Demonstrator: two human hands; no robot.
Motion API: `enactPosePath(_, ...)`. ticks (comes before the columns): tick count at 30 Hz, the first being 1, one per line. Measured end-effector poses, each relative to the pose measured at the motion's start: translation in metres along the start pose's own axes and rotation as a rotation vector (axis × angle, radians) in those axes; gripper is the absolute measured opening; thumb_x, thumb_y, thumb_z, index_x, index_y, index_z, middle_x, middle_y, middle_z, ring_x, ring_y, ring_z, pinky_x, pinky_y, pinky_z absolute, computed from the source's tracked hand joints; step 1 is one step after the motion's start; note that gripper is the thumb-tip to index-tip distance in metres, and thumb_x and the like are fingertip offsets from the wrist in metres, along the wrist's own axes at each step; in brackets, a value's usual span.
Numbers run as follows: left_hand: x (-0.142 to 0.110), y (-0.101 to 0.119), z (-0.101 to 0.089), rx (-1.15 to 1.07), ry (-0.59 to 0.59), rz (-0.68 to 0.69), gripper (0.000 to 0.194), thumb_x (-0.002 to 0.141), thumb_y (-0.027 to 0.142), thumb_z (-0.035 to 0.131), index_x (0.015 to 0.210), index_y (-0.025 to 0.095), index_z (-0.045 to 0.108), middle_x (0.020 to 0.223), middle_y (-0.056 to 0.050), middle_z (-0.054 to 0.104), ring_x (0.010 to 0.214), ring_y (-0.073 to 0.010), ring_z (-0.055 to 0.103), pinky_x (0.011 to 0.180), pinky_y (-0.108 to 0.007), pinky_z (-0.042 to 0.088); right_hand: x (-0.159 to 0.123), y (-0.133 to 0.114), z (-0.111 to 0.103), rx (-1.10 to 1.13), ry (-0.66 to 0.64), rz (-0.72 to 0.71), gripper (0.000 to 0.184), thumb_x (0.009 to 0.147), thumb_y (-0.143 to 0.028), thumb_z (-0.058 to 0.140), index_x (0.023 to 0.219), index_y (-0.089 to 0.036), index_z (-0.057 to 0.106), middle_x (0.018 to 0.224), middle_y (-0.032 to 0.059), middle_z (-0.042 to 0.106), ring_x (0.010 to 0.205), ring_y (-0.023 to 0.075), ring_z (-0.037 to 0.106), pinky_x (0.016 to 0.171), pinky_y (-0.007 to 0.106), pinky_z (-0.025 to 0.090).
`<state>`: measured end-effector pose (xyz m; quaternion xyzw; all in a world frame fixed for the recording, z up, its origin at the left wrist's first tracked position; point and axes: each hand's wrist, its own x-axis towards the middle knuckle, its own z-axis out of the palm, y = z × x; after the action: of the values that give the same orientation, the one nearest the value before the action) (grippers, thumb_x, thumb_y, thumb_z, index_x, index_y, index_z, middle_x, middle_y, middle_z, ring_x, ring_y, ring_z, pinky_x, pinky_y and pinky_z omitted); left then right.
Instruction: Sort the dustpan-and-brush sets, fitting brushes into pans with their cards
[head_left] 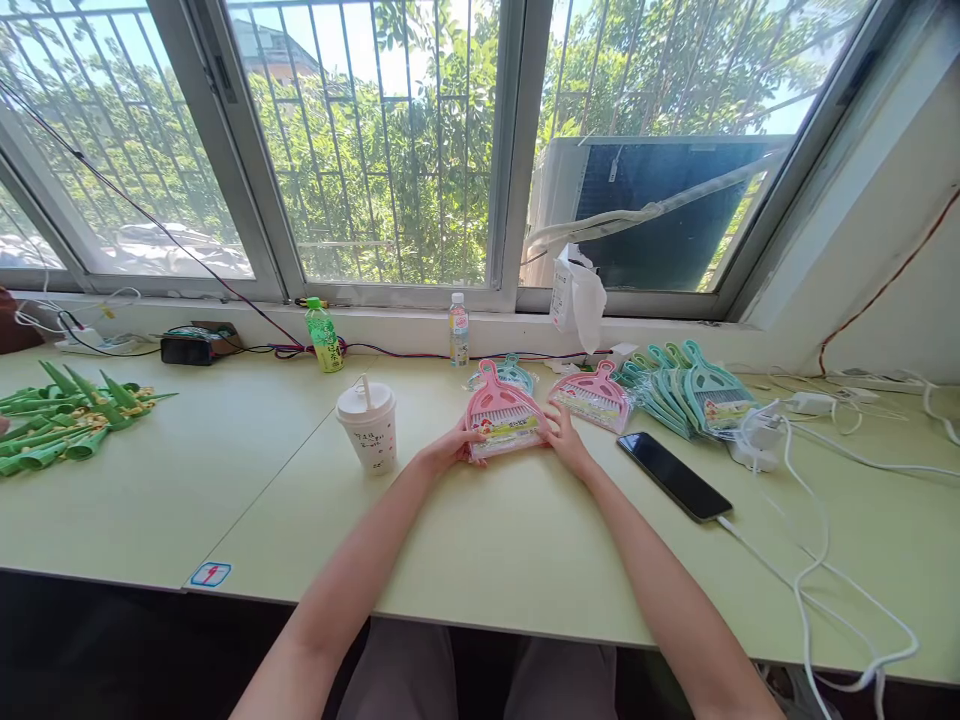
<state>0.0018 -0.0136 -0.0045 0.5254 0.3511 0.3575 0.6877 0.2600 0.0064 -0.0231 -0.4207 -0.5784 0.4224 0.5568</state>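
Observation:
A pink mini dustpan and brush set [504,412] in a clear wrapper stands tilted up on the table in front of me. My left hand [453,444] grips its lower left corner, thumb in front. At its right edge my right hand [564,438] has its fingers closed on the wrapper. Just behind it, partly covered, is a teal dustpan set [516,372]. Another pink dustpan set [596,394] lies to the right, past my right hand. Beside that, several teal dustpan sets [701,385] lean in an overlapping row.
A lidded cup with a straw [367,425] stands left of my left forearm. A black phone [675,476] lies at right with a white cable [810,580] trailing off. Two bottles, a green one [324,338] and a clear one [458,330], stand near the window. Green leaf-like pieces [75,420] lie far left.

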Motion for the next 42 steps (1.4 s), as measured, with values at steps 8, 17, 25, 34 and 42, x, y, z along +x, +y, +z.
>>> enactPosePath(8,-0.001,0.0,0.0,-0.034,-0.113,0.024,0.075,0.077,0.054,0.06,0.137,0.023,0.027,0.118,-0.016,0.06,0.076,-0.0192,0.068,0.055,-0.026,0.055,0.004,0.0,-0.01,0.175,-0.166,0.332,0.038,0.068,-0.02,0.07,0.106,-0.015,0.064,0.1,0.0058,0.07,0.076,0.0168,0.067,0.065,0.027,0.058)
enactPosePath(17,0.01,-0.008,0.016,0.087,0.188,0.151,0.057,0.073,0.037,0.07,0.12,0.016,0.046,0.109,-0.014,0.064,0.059,-0.0095,0.063,0.052,-0.021,0.052,0.004,-0.004,-0.013,0.092,-0.101,0.311,0.042,0.071,-0.02,0.065,0.11,-0.02,0.051,0.107,0.0088,0.066,0.083,0.0201,0.067,0.067,0.033,0.059)
enactPosePath(25,0.019,-0.007,0.006,0.083,0.435,0.04,0.03,0.083,0.033,0.054,0.105,0.013,0.05,0.082,-0.007,0.066,0.044,-0.0089,0.058,0.045,-0.021,0.05,-0.004,-0.016,0.008,-0.028,-0.114,0.328,0.044,0.08,-0.029,0.056,0.121,-0.023,0.04,0.114,0.0097,0.064,0.079,0.02,0.069,0.063,0.032,0.057)
enactPosePath(34,0.015,-0.004,-0.004,0.57,0.615,0.087,0.024,0.082,0.038,0.053,0.092,0.018,0.062,0.088,-0.006,0.068,0.072,-0.0162,0.064,0.06,-0.023,0.048,0.0,0.0,0.011,-0.083,-0.113,0.23,0.05,0.061,-0.034,0.076,0.106,-0.017,0.063,0.103,0.0093,0.069,0.083,0.0224,0.066,0.057,0.029,0.056)
enactPosePath(42,0.016,-0.007,-0.032,0.48,0.765,0.312,0.038,0.088,0.032,0.048,0.121,0.014,0.054,0.126,-0.015,0.053,0.099,-0.0167,0.059,0.085,-0.028,0.045,0.034,-0.006,0.012,0.058,0.222,0.3,0.028,0.06,-0.019,0.077,0.082,-0.015,0.06,0.076,0.0027,0.067,0.059,0.0142,0.066,0.053,0.024,0.058)
